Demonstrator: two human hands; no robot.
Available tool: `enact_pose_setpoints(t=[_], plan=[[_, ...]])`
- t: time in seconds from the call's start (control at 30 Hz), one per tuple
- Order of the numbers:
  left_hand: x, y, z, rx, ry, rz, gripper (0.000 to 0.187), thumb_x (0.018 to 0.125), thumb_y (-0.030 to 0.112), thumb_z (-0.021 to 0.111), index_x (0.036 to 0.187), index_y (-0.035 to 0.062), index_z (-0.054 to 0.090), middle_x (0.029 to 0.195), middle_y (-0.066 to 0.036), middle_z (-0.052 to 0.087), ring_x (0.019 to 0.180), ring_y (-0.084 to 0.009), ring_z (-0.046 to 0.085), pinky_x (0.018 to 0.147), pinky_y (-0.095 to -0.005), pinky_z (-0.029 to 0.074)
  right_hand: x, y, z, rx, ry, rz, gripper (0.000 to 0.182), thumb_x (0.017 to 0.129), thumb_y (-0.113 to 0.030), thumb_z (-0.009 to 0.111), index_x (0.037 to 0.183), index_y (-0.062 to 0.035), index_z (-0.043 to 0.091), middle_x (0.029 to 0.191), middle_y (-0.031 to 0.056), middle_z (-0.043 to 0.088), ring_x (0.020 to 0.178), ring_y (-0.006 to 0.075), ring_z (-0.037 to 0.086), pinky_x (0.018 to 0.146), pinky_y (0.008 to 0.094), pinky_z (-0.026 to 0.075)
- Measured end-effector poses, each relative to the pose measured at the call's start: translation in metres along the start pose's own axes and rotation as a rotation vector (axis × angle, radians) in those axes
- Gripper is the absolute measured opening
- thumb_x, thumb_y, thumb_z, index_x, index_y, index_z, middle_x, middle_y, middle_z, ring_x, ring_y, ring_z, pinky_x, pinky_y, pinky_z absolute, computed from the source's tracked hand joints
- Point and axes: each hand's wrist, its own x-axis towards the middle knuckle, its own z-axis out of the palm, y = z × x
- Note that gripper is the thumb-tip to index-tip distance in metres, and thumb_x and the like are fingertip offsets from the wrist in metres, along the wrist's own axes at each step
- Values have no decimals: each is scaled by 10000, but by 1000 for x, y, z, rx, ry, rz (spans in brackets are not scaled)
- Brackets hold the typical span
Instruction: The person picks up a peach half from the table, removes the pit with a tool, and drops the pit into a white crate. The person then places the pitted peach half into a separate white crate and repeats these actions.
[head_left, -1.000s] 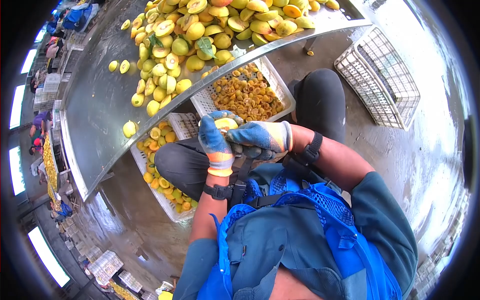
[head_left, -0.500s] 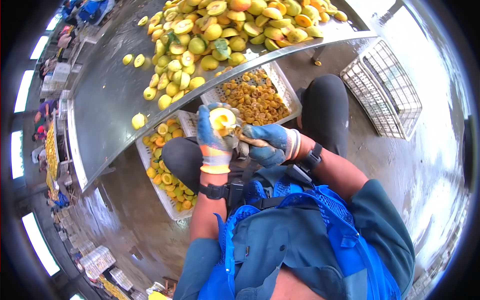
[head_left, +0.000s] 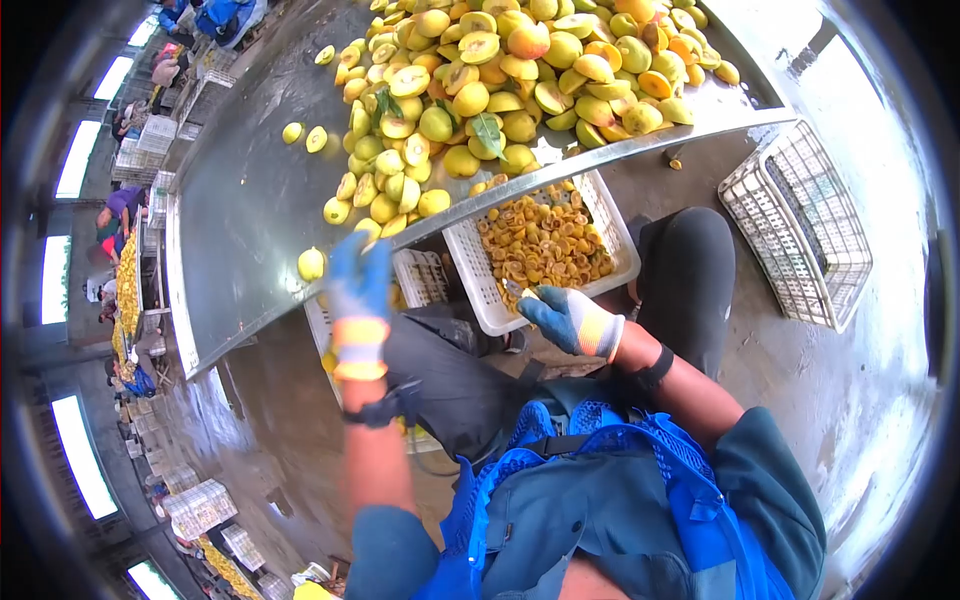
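The long steel table [head_left: 230, 210] runs across in front of me, its far end heaped with yellow peach halves and whole peaches [head_left: 500, 75], a few leaves among them, and a thinner scatter trails down toward me, ending in one lone fruit [head_left: 311, 264] near the table's edge. Under that edge, by my knees, sit two white plastic crates: the one on my right [head_left: 470, 270] is full of orange pitted scraps and stones, the one on my left [head_left: 420, 275] is mostly hidden behind my arm and leg. I judge I am between fruits, reaching for the next one. My left hand [head_left: 358, 285], in a blue and orange glove, is raised at the table's edge just beside the lone fruit; it is blurred, so I cannot tell how wide the fingers are, and I see nothing in it. My right hand [head_left: 565, 318] is closed around a small pitting tool [head_left: 515, 292] over the scrap crate. The next move calls for a clean grasp over the table's rim. An empty wire crate [head_left: 800, 225] stands well apart on the wet floor, and other people work far off on my left.
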Motion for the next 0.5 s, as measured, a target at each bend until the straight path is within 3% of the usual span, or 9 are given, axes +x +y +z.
enact_pose_setpoints(t=[0.03, 0.1, 0.2, 0.23, 0.27, 0.33, 0.4, 0.47, 0.5], plan=[[16, 11, 36, 91, -28, 225, 302, 973, 167, 740, 1217, -3, 688, 1136, -124, 707, 1039, -197, 660, 921, -337, 531, -1, 0, -2, 30, 27, -25, 516, 1058, -447, 579, 1105, 58, 672, 928, 221, 728, 889, 268, 701, 793, 432, 530], [49, 29, 102, 171, -105, 348, 456, 908, 274, 802, 1222, -32, 676, 1145, -233, 714, 1097, -347, 676, 964, -408, 526, -6, 0, -8, 89, 87, -73, 470, 1061, -406, 593, 1088, 57, 673, 899, 213, 720, 858, 262, 695, 761, 429, 528], [91, 25, 183, 262, -104, 169, 640, 810, 419, 840, 1218, -35, 649, 1195, -296, 686, 1140, -456, 647, 979, -473, 516, -13, 3, -20, 103, 157, -56, 394, 1071, -369, 572, 1053, 12, 673, 862, 113, 689, 813, 178, 620, 737, 382, 507], [96, 30, 196, 328, -72, 96, 639, 789, 435, 847, 1169, -38, 646, 1161, -302, 691, 1112, -464, 655, 944, -488, 524, -15, 2, -24, 66, 208, -75, 400, 1056, -351, 611, 1022, 44, 664, 833, 228, 691, 762, 256, 665, 704, 429, 516], [99, 34, 205, 393, -39, 21, 641, 769, 451, 854, 1120, -41, 642, 1126, -309, 696, 1084, -473, 664, 908, -503, 532, -16, 4, -25, 87, 228, -61, 397, 1056, -349, 611, 1015, 43, 660, 828, 230, 690, 758, 257, 664, 701, 431, 515], [103, 27, 214, 283, -34, -4, 616, 742, 415, 879, 1062, -43, 619, 1029, -295, 709, 926, -453, 691, 825, -501, 540, -17, 6, -26, 130, 257, -33, 393, 1057, -344, 609, 1000, 43, 654, 820, 234, 689, 750, 257, 662, 695, 435, 512], [99, 15, 213, 187, 7, 13, 605, 741, 382, 889, 1072, -46, 617, 992, -275, 718, 852, -418, 698, 798, -481, 543, -16, 6, -25, 222, 278, -51, 367, 1059, -333, 608, 1017, 29, 646, 801, 153, 673, 736, 199, 621, 678, 401, 507], [89, 3, 203, -109, 58, -6, 380, 813, 181, 880, 1037, -30, 657, 918, -74, 719, 774, -174, 654, 716, -331, 545, -13, 7, -23, 373, 285, -44, 348, 1061, -322, 605, 1032, 22, 643, 801, 105, 658, 734, 172, 597, 672, 385, 505], [78, 10, 188, -223, 9, -32, 336, 827, 142, 866, 1036, -25, 663, 906, -44, 706, 760, -137, 639, 702, -299, 540, -11, 5, -25, 431, 288, -103, 313, 1071, -319, 590, 1063, -11, 641, 798, 19, 617, 723, 99, 540, 639, 317, 475]])
